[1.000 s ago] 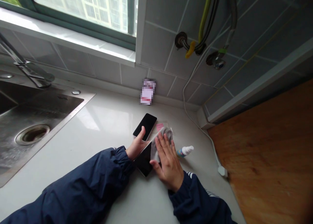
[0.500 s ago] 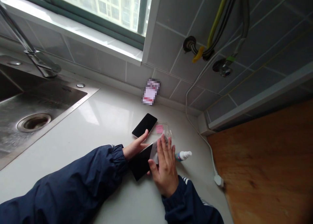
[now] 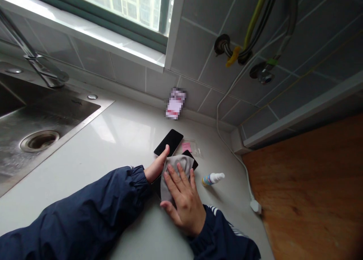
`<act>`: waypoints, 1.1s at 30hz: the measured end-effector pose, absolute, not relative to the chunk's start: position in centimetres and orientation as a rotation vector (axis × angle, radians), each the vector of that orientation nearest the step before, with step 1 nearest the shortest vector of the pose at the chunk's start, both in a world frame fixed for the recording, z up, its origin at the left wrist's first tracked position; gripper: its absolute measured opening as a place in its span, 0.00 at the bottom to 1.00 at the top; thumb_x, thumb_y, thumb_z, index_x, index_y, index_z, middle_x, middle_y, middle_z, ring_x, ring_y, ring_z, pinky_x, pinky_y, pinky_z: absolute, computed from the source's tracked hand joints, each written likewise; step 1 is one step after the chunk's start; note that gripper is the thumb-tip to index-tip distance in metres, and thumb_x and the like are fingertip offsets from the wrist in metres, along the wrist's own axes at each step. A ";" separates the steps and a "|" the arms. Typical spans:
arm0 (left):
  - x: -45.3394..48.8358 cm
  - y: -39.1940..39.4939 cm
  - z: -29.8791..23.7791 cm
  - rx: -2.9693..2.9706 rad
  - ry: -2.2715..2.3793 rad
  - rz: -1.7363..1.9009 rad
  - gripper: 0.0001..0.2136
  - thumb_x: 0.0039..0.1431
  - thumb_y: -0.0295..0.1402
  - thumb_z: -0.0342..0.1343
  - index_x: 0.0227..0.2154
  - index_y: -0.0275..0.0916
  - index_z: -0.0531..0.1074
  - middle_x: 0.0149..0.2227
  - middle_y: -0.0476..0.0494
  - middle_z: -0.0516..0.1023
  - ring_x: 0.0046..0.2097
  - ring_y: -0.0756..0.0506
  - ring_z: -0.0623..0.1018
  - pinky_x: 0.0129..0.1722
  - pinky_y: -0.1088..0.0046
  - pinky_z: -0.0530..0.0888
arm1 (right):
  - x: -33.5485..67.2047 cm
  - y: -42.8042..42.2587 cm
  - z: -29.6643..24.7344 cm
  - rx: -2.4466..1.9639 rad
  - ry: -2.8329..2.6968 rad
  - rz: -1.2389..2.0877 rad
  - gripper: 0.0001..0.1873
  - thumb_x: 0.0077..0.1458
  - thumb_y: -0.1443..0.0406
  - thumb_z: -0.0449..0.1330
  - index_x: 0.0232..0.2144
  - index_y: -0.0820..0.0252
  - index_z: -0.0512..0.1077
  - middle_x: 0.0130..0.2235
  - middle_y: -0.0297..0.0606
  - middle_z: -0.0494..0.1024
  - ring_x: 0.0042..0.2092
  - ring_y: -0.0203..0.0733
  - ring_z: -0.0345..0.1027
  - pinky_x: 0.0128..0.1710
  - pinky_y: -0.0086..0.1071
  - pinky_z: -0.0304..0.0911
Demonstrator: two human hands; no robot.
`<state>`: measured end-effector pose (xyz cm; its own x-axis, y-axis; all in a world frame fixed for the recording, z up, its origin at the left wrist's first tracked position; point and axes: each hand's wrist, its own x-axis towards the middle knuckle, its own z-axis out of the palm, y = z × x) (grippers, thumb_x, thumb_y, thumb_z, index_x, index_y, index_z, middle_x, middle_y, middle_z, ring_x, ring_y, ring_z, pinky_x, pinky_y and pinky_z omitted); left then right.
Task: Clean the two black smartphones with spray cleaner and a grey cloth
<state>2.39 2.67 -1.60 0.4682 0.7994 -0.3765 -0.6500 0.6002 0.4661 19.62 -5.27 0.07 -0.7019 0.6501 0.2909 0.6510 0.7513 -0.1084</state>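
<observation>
My left hand [image 3: 157,168] grips the left edge of a black-screened phone [image 3: 194,160], its thumb raised and its other fingers hidden. Over that phone's screen lies a grey cleaning cloth [image 3: 181,162] with a zigzag edge, hiding most of it. Flat on the cloth rests my right hand [image 3: 185,201], palm down with fingers stretched and slightly apart. Just beyond my left thumb, a second phone [image 3: 169,141] lies dark on the counter. Beside it are a clear case [image 3: 195,146] and a pink slip [image 3: 186,147]. A small white-topped spray bottle [image 3: 212,178] stands right of my right hand.
At the left is a steel sink [image 3: 76,109] with a faucet [image 3: 42,69]. A blurred-out phone [image 3: 176,104] leans against the tiled wall. A white cable with a plug [image 3: 255,206] runs down the right side, beside a wooden board [image 3: 306,184].
My right hand and the cloth have slid left and down across the phone, uncovering its upper right corner. The left hand keeps its grip, and the spray bottle now shows more fully.
</observation>
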 end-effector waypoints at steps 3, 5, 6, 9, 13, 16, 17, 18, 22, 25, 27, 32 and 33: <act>2.5 2.5 -1.6 0.186 0.543 0.740 0.33 0.71 0.55 0.44 0.60 0.32 0.75 0.37 0.36 0.87 0.26 0.44 0.83 0.24 0.74 0.75 | 19.8 -5.1 -0.2 -1.062 -2.607 -0.012 0.37 0.74 0.47 0.39 0.75 0.62 0.48 0.76 0.43 0.48 0.77 0.57 0.32 0.74 0.59 0.23; 2.4 2.5 -1.8 0.148 0.554 0.703 0.35 0.70 0.57 0.42 0.61 0.30 0.74 0.36 0.35 0.86 0.26 0.45 0.82 0.24 0.74 0.76 | 20.0 -5.0 -0.3 -1.102 -2.579 -0.012 0.37 0.74 0.47 0.37 0.75 0.61 0.48 0.76 0.43 0.50 0.77 0.57 0.34 0.74 0.59 0.25; 2.4 2.5 -1.8 0.142 0.566 0.695 0.36 0.70 0.58 0.42 0.61 0.29 0.73 0.36 0.35 0.86 0.29 0.43 0.84 0.28 0.72 0.78 | 20.1 -5.0 -0.3 -1.121 -2.561 -0.011 0.37 0.74 0.47 0.37 0.75 0.61 0.47 0.75 0.44 0.50 0.77 0.57 0.34 0.73 0.59 0.27; 2.2 2.2 -1.4 0.163 0.558 0.658 0.38 0.68 0.59 0.44 0.61 0.28 0.72 0.37 0.32 0.86 0.40 0.36 0.86 0.44 0.64 0.80 | 20.2 -4.9 -0.4 -1.161 -2.511 -0.001 0.38 0.74 0.46 0.35 0.75 0.60 0.46 0.75 0.45 0.51 0.77 0.58 0.36 0.73 0.61 0.33; 2.1 1.9 0.1 0.181 0.550 0.645 0.40 0.68 0.61 0.40 0.61 0.29 0.72 0.40 0.30 0.86 0.49 0.32 0.85 0.53 0.57 0.78 | 20.3 -4.8 -0.4 -1.192 -2.496 0.015 0.38 0.73 0.46 0.37 0.75 0.59 0.45 0.75 0.45 0.50 0.76 0.60 0.37 0.72 0.63 0.37; 2.1 1.9 0.8 0.188 0.566 0.617 0.42 0.68 0.61 0.34 0.63 0.27 0.69 0.44 0.27 0.85 0.52 0.31 0.83 0.57 0.56 0.75 | 20.1 -4.6 -0.3 -1.200 -2.493 0.024 0.38 0.73 0.46 0.38 0.75 0.59 0.45 0.75 0.45 0.51 0.76 0.60 0.37 0.72 0.63 0.37; 2.1 2.0 0.9 0.194 0.551 0.611 0.43 0.68 0.62 0.33 0.64 0.26 0.68 0.46 0.27 0.84 0.53 0.31 0.83 0.58 0.56 0.74 | 20.0 -4.5 -0.3 -1.200 -2.492 0.027 0.38 0.73 0.46 0.38 0.75 0.59 0.45 0.75 0.45 0.51 0.76 0.60 0.37 0.72 0.63 0.37; 2.1 2.0 1.0 0.203 0.528 0.605 0.45 0.68 0.63 0.32 0.65 0.26 0.66 0.47 0.26 0.84 0.54 0.31 0.83 0.59 0.56 0.74 | 19.9 -4.4 -0.2 -1.197 -2.492 0.031 0.38 0.73 0.46 0.38 0.75 0.59 0.45 0.75 0.46 0.52 0.76 0.60 0.37 0.72 0.63 0.38; 1.9 1.8 0.9 0.258 0.450 0.603 0.45 0.67 0.64 0.33 0.68 0.28 0.62 0.50 0.28 0.83 0.56 0.31 0.81 0.60 0.54 0.73 | 19.8 -3.9 -0.1 -1.207 -2.482 0.055 0.38 0.73 0.46 0.37 0.75 0.60 0.46 0.75 0.46 0.52 0.76 0.60 0.38 0.71 0.66 0.39; 1.6 1.4 0.9 0.311 0.459 0.583 0.43 0.67 0.63 0.36 0.68 0.29 0.63 0.50 0.28 0.84 0.54 0.30 0.82 0.58 0.55 0.75 | 19.7 -3.7 0.1 -1.286 -2.404 0.041 0.37 0.74 0.46 0.38 0.75 0.59 0.46 0.75 0.47 0.52 0.76 0.58 0.39 0.71 0.66 0.41; 1.5 1.3 1.0 0.335 0.481 0.542 0.43 0.66 0.63 0.38 0.68 0.30 0.64 0.49 0.29 0.84 0.53 0.30 0.83 0.56 0.55 0.76 | 19.6 -3.6 0.2 -1.354 -2.339 0.030 0.37 0.74 0.46 0.39 0.75 0.59 0.47 0.75 0.48 0.52 0.76 0.58 0.39 0.71 0.66 0.42; 1.6 1.5 0.3 0.304 0.541 0.595 0.44 0.67 0.63 0.35 0.67 0.27 0.65 0.49 0.26 0.84 0.54 0.33 0.83 0.59 0.57 0.74 | 19.0 -4.1 0.9 -1.208 -2.485 0.097 0.42 0.72 0.42 0.40 0.74 0.63 0.50 0.75 0.47 0.52 0.77 0.59 0.35 0.72 0.66 0.33; 1.8 1.5 0.1 0.295 0.562 0.634 0.44 0.68 0.62 0.34 0.67 0.26 0.66 0.49 0.26 0.84 0.54 0.33 0.82 0.60 0.57 0.74 | 18.9 -4.3 1.0 -1.128 -2.541 0.119 0.42 0.71 0.42 0.41 0.74 0.63 0.51 0.74 0.46 0.53 0.77 0.58 0.35 0.73 0.65 0.29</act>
<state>1.75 1.53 0.11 0.6644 0.6298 -0.4023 -0.4747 0.7715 0.4237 18.88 -4.35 1.02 -0.6183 0.7316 0.2872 0.7016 0.6785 -0.2177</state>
